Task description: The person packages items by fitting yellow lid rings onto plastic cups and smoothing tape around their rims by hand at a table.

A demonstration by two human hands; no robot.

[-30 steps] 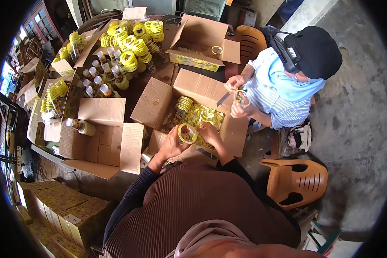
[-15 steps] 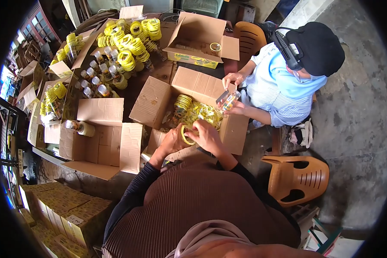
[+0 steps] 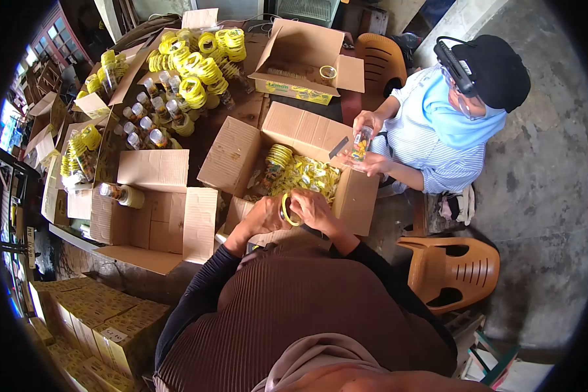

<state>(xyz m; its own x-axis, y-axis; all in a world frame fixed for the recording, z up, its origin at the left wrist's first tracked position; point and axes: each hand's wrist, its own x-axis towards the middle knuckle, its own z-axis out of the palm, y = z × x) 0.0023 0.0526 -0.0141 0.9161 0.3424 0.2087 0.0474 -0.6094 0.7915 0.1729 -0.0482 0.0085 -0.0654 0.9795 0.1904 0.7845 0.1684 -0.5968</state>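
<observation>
My left hand (image 3: 265, 217) is closed at the near edge of the middle cardboard box (image 3: 232, 155). Beside it, my right hand (image 3: 312, 210) is closed on a yellow ring (image 3: 287, 210) that stands between the two hands. Anything else in my left hand is hidden by its fingers. Inside the box beyond my hands lie a stack of yellow rings (image 3: 278, 157) and many small yellow packets (image 3: 315, 175).
A co-worker (image 3: 438, 130) at the right holds a clear jar (image 3: 361, 144). Several jars (image 3: 157, 137) and yellow rings (image 3: 193, 91) stand at the back left. Open boxes (image 3: 153, 168) (image 3: 304, 49) flank the middle one. An orange chair (image 3: 451, 271) stands at the right.
My hands have come closer together around the ring, and my right hand has moved slightly down. The co-worker has shifted right and now holds the jar more upright.
</observation>
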